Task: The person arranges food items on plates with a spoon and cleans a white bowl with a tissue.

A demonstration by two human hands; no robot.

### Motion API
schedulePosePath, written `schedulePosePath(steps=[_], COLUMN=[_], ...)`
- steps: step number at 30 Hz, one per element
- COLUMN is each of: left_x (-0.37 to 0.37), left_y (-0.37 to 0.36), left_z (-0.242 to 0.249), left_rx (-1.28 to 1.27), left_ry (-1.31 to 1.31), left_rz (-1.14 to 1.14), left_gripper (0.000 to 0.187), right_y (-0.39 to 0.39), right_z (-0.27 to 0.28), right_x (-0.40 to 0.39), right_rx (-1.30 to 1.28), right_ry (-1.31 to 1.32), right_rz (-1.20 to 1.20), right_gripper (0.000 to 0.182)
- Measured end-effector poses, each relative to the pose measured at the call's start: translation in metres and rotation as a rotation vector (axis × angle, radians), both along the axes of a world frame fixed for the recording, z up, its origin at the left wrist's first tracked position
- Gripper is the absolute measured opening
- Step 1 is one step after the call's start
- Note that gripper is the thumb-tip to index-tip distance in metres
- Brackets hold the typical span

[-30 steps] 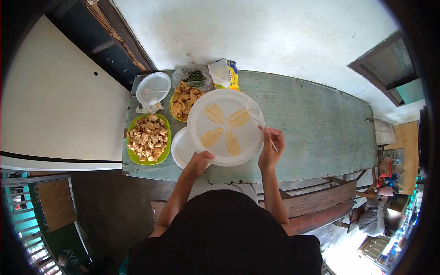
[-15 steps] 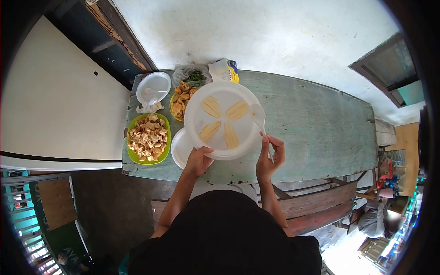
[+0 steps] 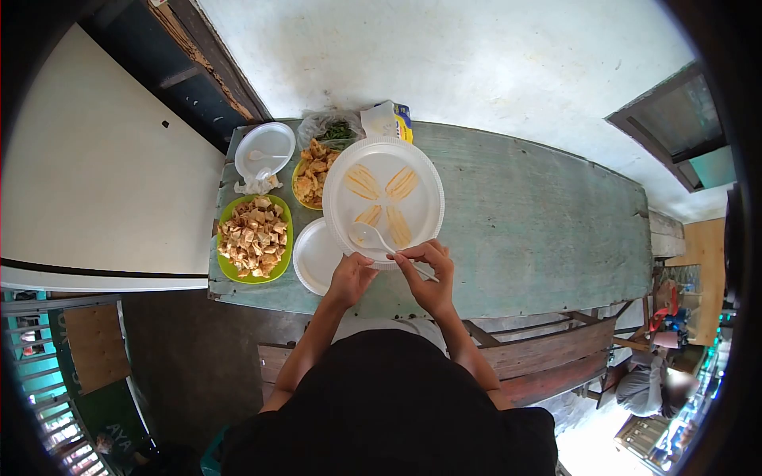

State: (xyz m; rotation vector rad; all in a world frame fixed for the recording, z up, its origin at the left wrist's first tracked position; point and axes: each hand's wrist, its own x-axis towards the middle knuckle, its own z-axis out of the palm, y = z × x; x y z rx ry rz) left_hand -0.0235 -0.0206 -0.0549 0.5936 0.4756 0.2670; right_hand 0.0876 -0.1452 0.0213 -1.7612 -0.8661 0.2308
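My left hand (image 3: 352, 278) grips the near rim of a round white plate (image 3: 429, 194), thumb on top. Several orange-brown streaked patches (image 3: 402, 184) of sauce are spread across the plate in a petal-like pattern. In my right hand (image 3: 429, 278) is a white plastic spoon (image 3: 382, 242), held by its handle. The spoon's bowl lies over the lower-left patch and partly covers it. Below and to the left, another white plate (image 3: 310, 258) rests on the table, partly hidden by the first plate and my left hand.
On the green table (image 3: 540, 222) stand a green plate of cut fried pieces (image 3: 252, 240), a bowl of fried food (image 3: 314, 176), a white bowl with a spoon (image 3: 268, 146), a plastic bag of greens (image 3: 333, 129) and a yellow-blue pack (image 3: 394, 121). A person (image 3: 647, 387) sits far right.
My right hand has moved left with the spoon, from the plate's right edge to the lower-left patch. The plate has shifted slightly left and appears tilted differently.
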Motion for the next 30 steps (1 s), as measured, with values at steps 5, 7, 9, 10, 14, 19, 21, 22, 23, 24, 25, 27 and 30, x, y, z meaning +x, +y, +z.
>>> schedulePosePath(steps=[5,7,9,10,14,19,21,22,23,24,25,27,30], left_x=[0.005,0.005,0.006,0.007,0.007,0.011,0.01,0.01,0.01,0.011,0.011,0.011,0.012], left_y=[-0.002,-0.002,-0.003,-0.003,-0.001,-0.006,-0.005,-0.005,-0.005,-0.005,-0.006,-0.008,-0.009], left_z=[0.019,0.019,0.015,0.012,0.006,0.019,0.015,0.014,0.013,0.013,0.013,0.018,0.017], left_rx=[-0.08,-0.102,-0.12,-0.138,-0.147,-0.149,-0.142,-0.133,-0.132,-0.139,-0.145,-0.117,-0.082], left_ry=[0.052,0.05,0.045,0.04,-0.007,-0.032,-0.028,-0.026,-0.025,-0.029,-0.033,0.0,0.025], left_rz=[0.011,-0.011,-0.003,0.002,-0.051,0.011,-0.019,-0.049,-0.052,-0.043,-0.032,-0.025,-0.023], left_gripper=[0.052,0.052,0.051,0.051,0.05,0.05,0.05,0.05,0.05,0.05,0.05,0.052,0.054], right_y=[0.003,0.002,-0.003,-0.005,-0.009,-0.008,-0.011,-0.011,-0.012,-0.013,-0.014,-0.014,-0.017], right_z=[-0.014,-0.018,-0.014,-0.011,-0.011,-0.018,-0.007,-0.004,-0.004,-0.004,-0.005,-0.012,-0.009], right_x=[0.014,0.018,0.019,0.018,0.018,0.025,0.02,0.018,0.019,0.021,0.024,0.028,0.027], right_rx=[0.102,0.221,0.19,0.19,0.038,0.209,0.134,0.061,0.061,0.032,0.003,0.016,0.101], right_ry=[0.111,0.229,0.198,0.198,-0.057,0.262,0.138,0.011,0.012,-0.031,-0.075,-0.036,0.024], right_rz=[-0.13,-0.232,-0.167,-0.17,-0.012,-0.211,-0.111,-0.009,-0.012,-0.037,-0.06,-0.166,-0.156], right_gripper=[0.005,0.005,0.002,0.002,0.002,0.007,0.005,0.004,0.004,0.004,0.004,0.004,0.004])
